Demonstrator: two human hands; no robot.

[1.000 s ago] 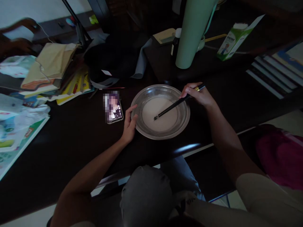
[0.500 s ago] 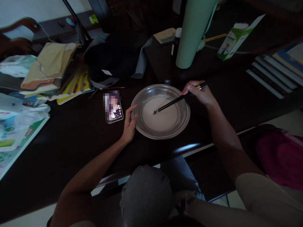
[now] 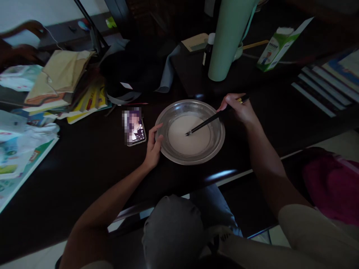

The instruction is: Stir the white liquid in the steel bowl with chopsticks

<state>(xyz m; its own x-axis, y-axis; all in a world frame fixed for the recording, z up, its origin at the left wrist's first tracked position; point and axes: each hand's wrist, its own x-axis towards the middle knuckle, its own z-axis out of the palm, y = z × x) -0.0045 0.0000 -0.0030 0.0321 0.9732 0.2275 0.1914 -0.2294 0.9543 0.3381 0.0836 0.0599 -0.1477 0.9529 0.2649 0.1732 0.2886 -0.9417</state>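
Chopsticks (image 3: 209, 120) have shifted since the earlier frames: their tips now sit nearer the middle of the white liquid (image 3: 190, 144), and the right hand (image 3: 238, 108) has drawn slightly rightward past the far rim. Nearest the camera, a grey-clad knee (image 3: 174, 224) rises below the table edge. Left hand (image 3: 153, 147) rests on the dark table (image 3: 84, 160), fingers loosely curled against the near-left rim of the shallow metal bowl (image 3: 193, 160), steadying rather than gripping it. Right-hand fingers are closed round the chopsticks' upper ends. Risk, as judged: the bowl is shallow and close to the table edge, so a hard stroke could slop liquid toward the lit phone (image 3: 135, 130) just beside it. Beyond stand a pale green flask (image 3: 226, 41), an opened carton (image 3: 276, 46), stacked books (image 3: 328, 86) and heaped papers (image 3: 61, 78). The room is dim and cluttered. Another person's hand (image 3: 28, 52) shows far left.
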